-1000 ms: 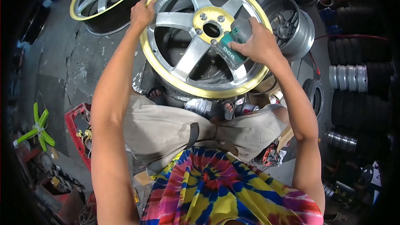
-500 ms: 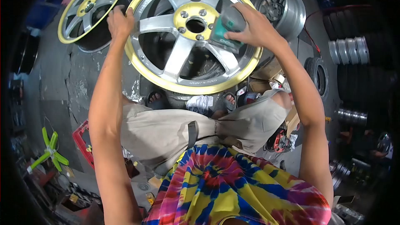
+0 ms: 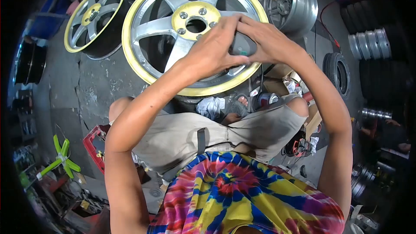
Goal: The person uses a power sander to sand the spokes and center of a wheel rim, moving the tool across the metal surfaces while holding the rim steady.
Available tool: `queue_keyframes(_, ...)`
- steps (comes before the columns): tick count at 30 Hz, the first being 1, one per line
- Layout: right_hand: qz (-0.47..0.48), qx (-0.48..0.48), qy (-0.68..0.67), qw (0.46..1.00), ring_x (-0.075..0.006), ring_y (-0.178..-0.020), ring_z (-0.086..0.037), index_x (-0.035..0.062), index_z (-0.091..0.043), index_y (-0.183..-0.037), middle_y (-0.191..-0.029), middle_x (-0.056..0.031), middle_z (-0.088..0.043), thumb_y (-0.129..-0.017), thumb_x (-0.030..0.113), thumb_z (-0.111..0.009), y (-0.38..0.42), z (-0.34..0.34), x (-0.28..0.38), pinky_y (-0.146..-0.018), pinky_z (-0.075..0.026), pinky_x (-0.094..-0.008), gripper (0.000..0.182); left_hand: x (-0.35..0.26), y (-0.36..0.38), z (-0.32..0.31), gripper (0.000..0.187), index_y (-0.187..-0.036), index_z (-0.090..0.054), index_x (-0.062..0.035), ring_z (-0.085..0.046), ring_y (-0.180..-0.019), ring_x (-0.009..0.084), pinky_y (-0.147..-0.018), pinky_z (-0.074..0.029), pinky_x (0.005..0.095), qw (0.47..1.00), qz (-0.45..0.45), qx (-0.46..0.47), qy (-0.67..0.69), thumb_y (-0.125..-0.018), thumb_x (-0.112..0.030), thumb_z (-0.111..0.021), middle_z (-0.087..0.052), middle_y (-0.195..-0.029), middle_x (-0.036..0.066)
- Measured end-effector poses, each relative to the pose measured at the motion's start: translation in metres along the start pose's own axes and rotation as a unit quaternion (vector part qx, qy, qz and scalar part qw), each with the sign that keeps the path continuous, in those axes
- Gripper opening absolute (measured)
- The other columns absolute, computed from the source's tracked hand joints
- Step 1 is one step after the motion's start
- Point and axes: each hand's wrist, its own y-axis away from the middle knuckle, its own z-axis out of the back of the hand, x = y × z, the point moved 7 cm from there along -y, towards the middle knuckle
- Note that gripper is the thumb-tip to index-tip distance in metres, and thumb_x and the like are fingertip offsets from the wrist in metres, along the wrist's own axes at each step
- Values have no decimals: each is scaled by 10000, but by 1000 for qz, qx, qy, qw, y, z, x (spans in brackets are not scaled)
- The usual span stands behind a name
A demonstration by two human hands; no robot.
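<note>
Item 1: large wheel [image 3: 197, 9], silver spokes, yellow rim and centre. Outer face turned up toward the wearer, centre bore pointing the same way.

Item 2: grey tool [image 3: 244, 47], green mark on the housing. Located over the large wheel, to the right of and slightly below its bore. Rounded end faces up; remainder covered by the hands, so its long axis cannot be told.

Item 3: left hand [image 3: 212, 50]. Fingers curved around the tool's left side, thumb stretched across below the housing. Forearm slants up and rightward across the large wheel's lower rim.

Item 4: right hand [image 3: 271, 41]. Fingers curved around the tool's right side, meeting the left hand's fingers above the housing; thumb brought to the other thumb below it. Forearm slants up and leftward from below right of the large wheel.

Item 5: smaller-looking yellow-rimmed wheel [image 3: 92, 16], left of the large wheel.

Item 6: white cloth [image 3: 210, 106], just below the large wheel's lower rim.
</note>
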Motion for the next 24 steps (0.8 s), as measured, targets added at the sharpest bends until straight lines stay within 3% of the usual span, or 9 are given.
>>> queue_keyframes(2,62,-46,22,997,-413,-1143,-608,71,-507,-1339,-1350,-133,-551,-675,315,-874,-20,-2,-8,-930,-529,-499,797,14,-7,4,965,-1494,-323,12,-511,-1327,454,-1087,-451,457,998,16,-37,-43,-743,-215,-885,-473,-1440,312)
queue_keyframes(6,65,-74,67,993,-396,-1155,-609,75,-499,-1361,-1317,-149,-566,-683,342,-869,-69,-6,-22,-965,-518,-483,817,58,-32,39,974,-1409,-457,13,-640,-1177,387,-995,-507,435,1000,19,-16,-1,-638,-330,-944,-634,-1249,275)
queue_keyframes(7,75,-89,65,991,-397,-1143,-614,89,-488,-1394,-1303,-148,-573,-679,350,-872,-75,-6,-19,-969,-520,-478,853,63,-33,42,882,-1406,-496,15,-646,-1113,243,-960,-525,367,999,26,-6,-29,-714,-317,-931,-658,-1224,176)
queue_keyframes(11,64,-32,19,997,-404,-1126,-620,113,-483,-1402,-1280,-143,-576,-640,295,-900,-47,-2,-6,-931,-526,-499,888,56,-20,28,786,-1262,-615,34,-667,-964,185,-839,-537,325,997,68,-10,33,-733,-465,-914,-697,-1070,127)
queue_keyframes(12,37,8,9,999,-413,-1111,-622,118,-478,-1408,-1272,-141,-574,-624,252,-900,-36,-2,-2,-907,-525,-507,900,50,-13,15,777,-1220,-615,44,-669,-927,227,-813,-531,358,992,113,2,48,-724,-476,-912,-689,-1027,154)
queue_keyframes(16,0,20,-10,1000,-443,-1079,-609,120,-468,-1415,-1252,-161,-571,-624,233,-889,-5,1,1,-881,-525,-498,903,13,-5,-1,743,-1150,-601,44,-673,-951,375,-842,-516,456,997,76,-24,1,-741,-510,-878,-676,-1001,233)
queue_keyframes(20,17,-44,4,999,-438,-1081,-618,119,-476,-1401,-1228,-169,-593,-656,256,-891,-32,3,-9,-892,-523,-500,864,66,-39,13,823,-1338,-574,34,-677,-1057,260,-912,-520,391,993,42,20,112,-744,-434,-898,-698,-1152,191)
queue_keyframes(22,-29,-107,-2,994,-431,-1086,-625,105,-492,-1374,-1199,-189,-621,-688,300,-892,-51,0,-12,-897,-525,-498,818,82,-42,27,802,-1380,-587,-18,-644,-1009,181,-865,-517,331,982,89,47,160,-751,-399,-906,-692,-1145,114)
queue_keyframes(24,-27,-115,15,993,-429,-1089,-637,84,-503,-1359,-1162,-213,-644,-696,331,-892,-61,-6,3,-901,-527,-502,807,83,-37,43,786,-1398,-603,-73,-593,-923,150,-750,-489,299,983,52,2,177,-752,-402,-906,-665,-1103,80)
